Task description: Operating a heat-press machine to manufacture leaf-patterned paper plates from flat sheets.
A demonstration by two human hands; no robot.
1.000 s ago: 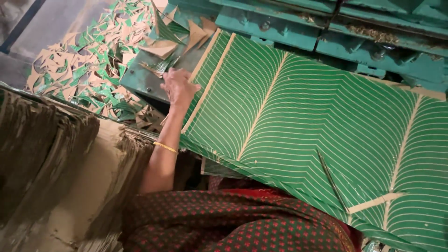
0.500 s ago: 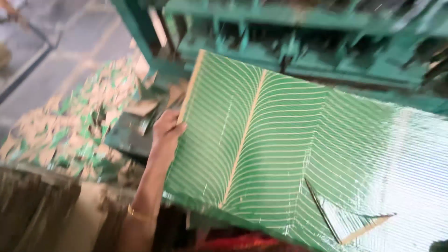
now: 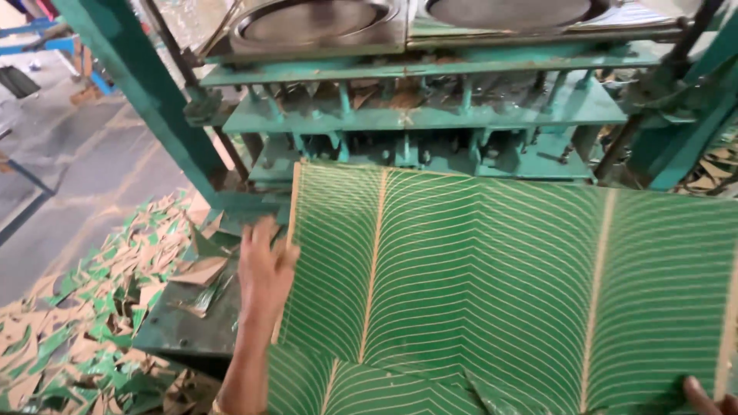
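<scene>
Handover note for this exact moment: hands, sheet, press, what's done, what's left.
Left hand: flat against the left edge of the green leaf-print sheet, fingers spread.
Right hand: only fingertips show at the sheet's lower right corner; grip unclear.
Sheet: lies in front of the green press, far edge at its base, not yet under the round moulds.
Second printed sheet lies beneath.
Offcuts litter the floor on the left.
Left: the sheet is uncut, no holes punched.

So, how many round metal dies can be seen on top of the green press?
2: left die above the left hand, right die beside it. Both are cut off by the frame; more may be hidden.
</scene>
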